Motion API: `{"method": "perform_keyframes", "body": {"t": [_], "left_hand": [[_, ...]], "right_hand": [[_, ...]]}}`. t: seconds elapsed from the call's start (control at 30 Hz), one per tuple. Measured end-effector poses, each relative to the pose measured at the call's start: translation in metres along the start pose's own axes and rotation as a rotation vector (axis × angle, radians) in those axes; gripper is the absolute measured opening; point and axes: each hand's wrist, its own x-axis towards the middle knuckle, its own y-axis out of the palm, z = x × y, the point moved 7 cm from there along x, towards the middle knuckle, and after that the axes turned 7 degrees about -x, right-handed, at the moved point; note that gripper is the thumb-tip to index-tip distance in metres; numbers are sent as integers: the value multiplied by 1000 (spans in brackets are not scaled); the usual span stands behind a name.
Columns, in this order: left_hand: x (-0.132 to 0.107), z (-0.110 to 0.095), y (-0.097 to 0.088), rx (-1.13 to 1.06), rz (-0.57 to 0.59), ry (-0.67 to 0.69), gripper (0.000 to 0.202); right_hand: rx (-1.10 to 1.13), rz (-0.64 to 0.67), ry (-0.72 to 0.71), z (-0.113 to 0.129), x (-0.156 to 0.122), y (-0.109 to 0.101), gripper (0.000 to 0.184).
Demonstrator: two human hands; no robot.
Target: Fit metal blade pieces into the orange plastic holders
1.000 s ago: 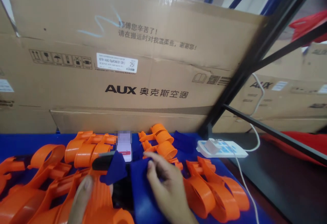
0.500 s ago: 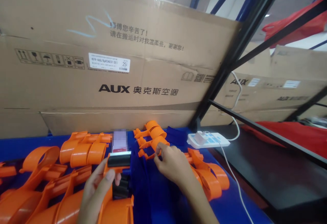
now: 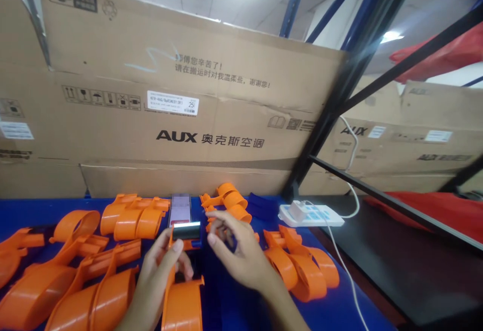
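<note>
My left hand (image 3: 160, 265) is closed around an orange tape dispenser (image 3: 183, 303), its serrated blade edge and dark roller facing up and its round hub hanging below. My right hand (image 3: 239, 253) is just to the right, half curled, thumb and fingers apart, holding nothing that I can see. Behind its fingertips lie more orange dispensers (image 3: 234, 199), partly hidden by the hand. A phone (image 3: 180, 209) stands just beyond the blade.
Several orange dispensers (image 3: 113, 298) cover the left side of the blue surface (image 3: 339, 313). Others (image 3: 307, 275) lie at the right. A white power strip (image 3: 332, 215) with a cable sits by a black rack post (image 3: 320, 135). Large cardboard boxes (image 3: 124, 135) stand behind.
My right hand has drawn back from the orange dispensers at the rear and moved left, towards my left hand, its fingers loosening. The view has tilted upward. My left hand keeps its hold.
</note>
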Motion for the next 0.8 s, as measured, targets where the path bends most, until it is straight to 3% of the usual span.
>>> {"method": "perform_keyframes", "body": {"t": [0.07, 0.13, 0.37, 0.53, 0.8], "left_hand": [[-1, 0, 1, -23, -21, -15, 46], [-3, 2, 1, -69, -44, -41, 40], [-8, 2, 0, -33, -46, -74, 35], [-6, -1, -1, 13, -33, -12, 35], [-6, 9, -2, -94, -26, -64, 30]], "right_hand": [[69, -32, -99, 13, -5, 8, 55], [65, -83, -137, 18, -9, 17, 62], [27, -202, -245, 18, -16, 42, 58], [-46, -167, -310, 23, -16, 44, 65], [-122, -124, -349, 23, -16, 47, 62]]}}
